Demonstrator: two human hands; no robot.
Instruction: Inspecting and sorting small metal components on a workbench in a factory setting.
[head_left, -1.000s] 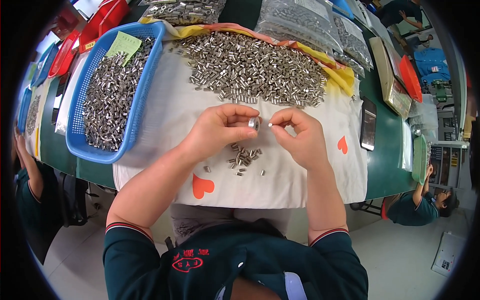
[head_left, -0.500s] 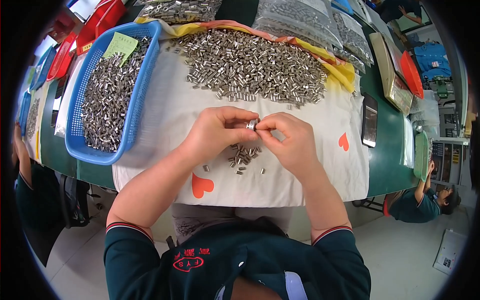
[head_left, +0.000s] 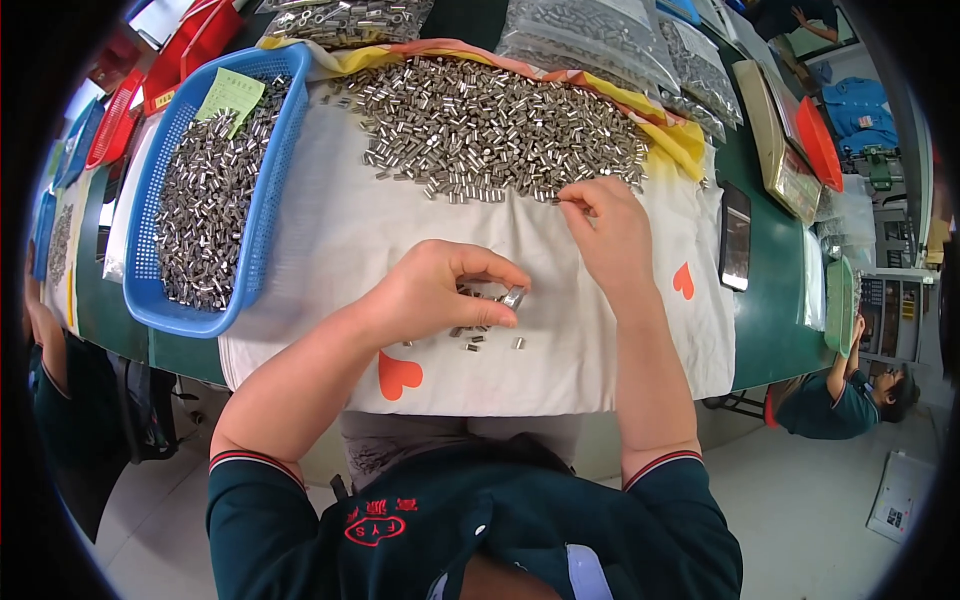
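Observation:
My left hand (head_left: 435,295) pinches a small metal sleeve (head_left: 513,296) between thumb and fingertips, just above a little cluster of similar metal pieces (head_left: 478,335) on the white cloth (head_left: 330,230). My right hand (head_left: 612,232) has reached up to the near edge of the big heap of metal sleeves (head_left: 490,125), its thumb and forefinger closed on one piece at the heap's edge.
A blue basket (head_left: 265,190) full of metal sleeves with a green paper slip stands at the left. Clear bags of parts (head_left: 600,35) lie behind the heap. A dark phone (head_left: 735,235) rests at the right on the green table (head_left: 775,300). Red trays sit far left.
My hands were together over the small cluster. The right hand has moved away up to the heap's edge, while the left stays put holding a sleeve.

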